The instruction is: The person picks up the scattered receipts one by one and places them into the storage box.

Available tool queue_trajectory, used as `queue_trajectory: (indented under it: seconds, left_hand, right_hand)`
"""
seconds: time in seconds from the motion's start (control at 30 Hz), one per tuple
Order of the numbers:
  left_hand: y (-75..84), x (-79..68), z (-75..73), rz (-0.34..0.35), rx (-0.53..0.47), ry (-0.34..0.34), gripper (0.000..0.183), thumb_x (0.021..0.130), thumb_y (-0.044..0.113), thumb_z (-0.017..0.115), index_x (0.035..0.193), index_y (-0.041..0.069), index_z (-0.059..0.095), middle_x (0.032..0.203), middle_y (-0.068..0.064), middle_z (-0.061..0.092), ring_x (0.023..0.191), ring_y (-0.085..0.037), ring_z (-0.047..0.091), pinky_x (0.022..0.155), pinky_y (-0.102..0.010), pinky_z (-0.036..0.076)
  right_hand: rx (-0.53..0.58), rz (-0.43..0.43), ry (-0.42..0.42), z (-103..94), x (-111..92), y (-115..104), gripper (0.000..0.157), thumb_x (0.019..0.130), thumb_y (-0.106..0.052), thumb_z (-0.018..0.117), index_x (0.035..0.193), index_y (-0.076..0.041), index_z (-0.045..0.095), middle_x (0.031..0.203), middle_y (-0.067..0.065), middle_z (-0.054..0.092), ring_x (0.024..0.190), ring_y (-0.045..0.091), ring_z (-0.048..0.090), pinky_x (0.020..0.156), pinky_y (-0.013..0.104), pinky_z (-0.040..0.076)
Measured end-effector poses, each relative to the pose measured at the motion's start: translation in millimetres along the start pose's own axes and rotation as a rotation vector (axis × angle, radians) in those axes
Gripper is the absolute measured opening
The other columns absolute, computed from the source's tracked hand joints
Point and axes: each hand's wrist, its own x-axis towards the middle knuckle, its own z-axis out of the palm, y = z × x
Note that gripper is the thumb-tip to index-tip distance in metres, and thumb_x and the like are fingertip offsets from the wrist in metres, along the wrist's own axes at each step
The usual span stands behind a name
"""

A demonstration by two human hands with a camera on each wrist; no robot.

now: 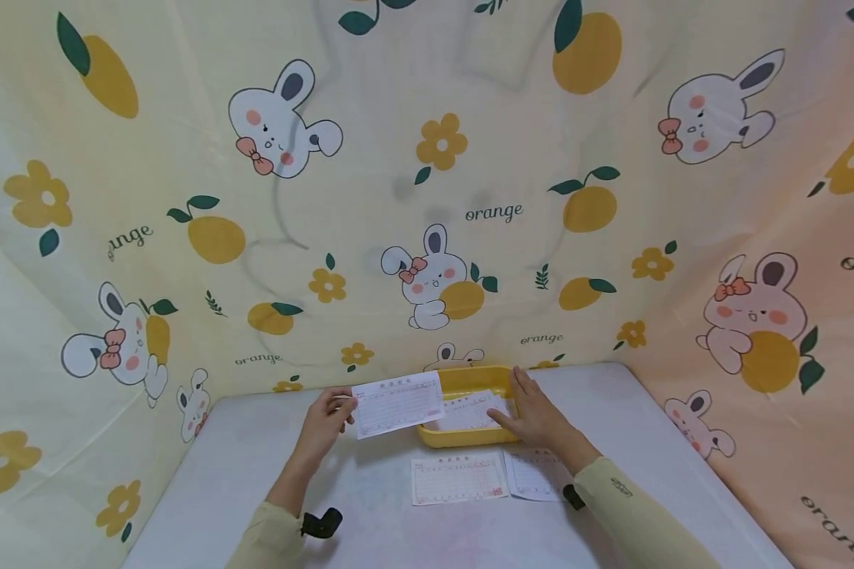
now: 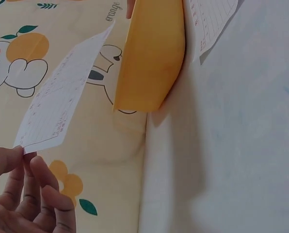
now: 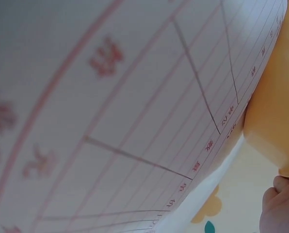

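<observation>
Head view: left hand (image 1: 325, 419) pinching a paper slip (image 1: 397, 405) up at the left end of a yellow tray (image 1: 470, 439), clutter all round.
Slip's held by one end between thumb and fingers, and it blocks part of the tray's left side; more slips (image 1: 467, 412) lie inside. Right hand (image 1: 543, 420) isn't grasping anything, just resting on the tray's right end with fingers pretty straight, so it hides that end. Two more slips sit on the white table (image 1: 370, 514) in front, a left one (image 1: 459, 480) and a right one (image 1: 530, 476) partly covered by the right arm. Behind it all hangs a rabbit-and-orange cloth (image 1: 370, 197). Black gadget (image 1: 322, 523) by the left cuff too.
</observation>
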Motion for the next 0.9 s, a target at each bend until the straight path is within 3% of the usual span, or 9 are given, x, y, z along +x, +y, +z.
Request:
queue_trajectory:
  seconds: [0.17,0.43,0.77,0.9]
  left_hand:
    - [0.6,5.3,9.1,-0.009,0.006,-0.007,0.027,0.109,0.017,0.066,0.133,0.007,0.062,0.104,-0.009,0.073,0.086,-0.026,0.063,0.069,-0.027,0.048]
    - [1.4,10.7,21.4,0.028,-0.009,-0.036,0.025,0.108,0.017,0.067,0.130,0.006,0.063,0.104,-0.009,0.074,0.081,-0.021,0.062,0.068,-0.030,0.048]
    - [1.9,16.8,39.0,0.058,-0.027,-0.058,0.025,0.107,0.015,0.067,0.129,0.004,0.063,0.105,-0.011,0.075,0.085,-0.032,0.066,0.065,-0.026,0.045]
    - [3.5,18.0,45.5,0.061,-0.033,-0.068,0.024,0.107,0.014,0.067,0.128,0.003,0.063,0.105,-0.011,0.075,0.083,-0.030,0.066,0.064,-0.025,0.045]
  right_hand:
    - [-0.012,-0.006,0.000,0.1,0,0,0.111,0.100,-0.069,0.059,0.169,0.004,0.010,0.178,0.022,0.004,0.163,0.046,0.011,0.128,0.062,0.016]
    - [-0.015,-0.004,0.001,1.5,1,3,0.114,0.099,-0.074,0.056,0.169,0.003,0.009,0.179,0.021,0.003,0.163,0.046,0.011,0.128,0.062,0.017]
    - [-0.014,-0.010,-0.003,-0.6,0,1,0.114,0.099,-0.074,0.057,0.169,0.003,0.009,0.179,0.022,0.005,0.163,0.045,0.011,0.128,0.061,0.017]
    - [-0.015,-0.009,-0.003,0.7,1,1,0.115,0.098,-0.075,0.055,0.169,0.004,0.010,0.178,0.022,0.005,0.163,0.046,0.012,0.128,0.062,0.018]
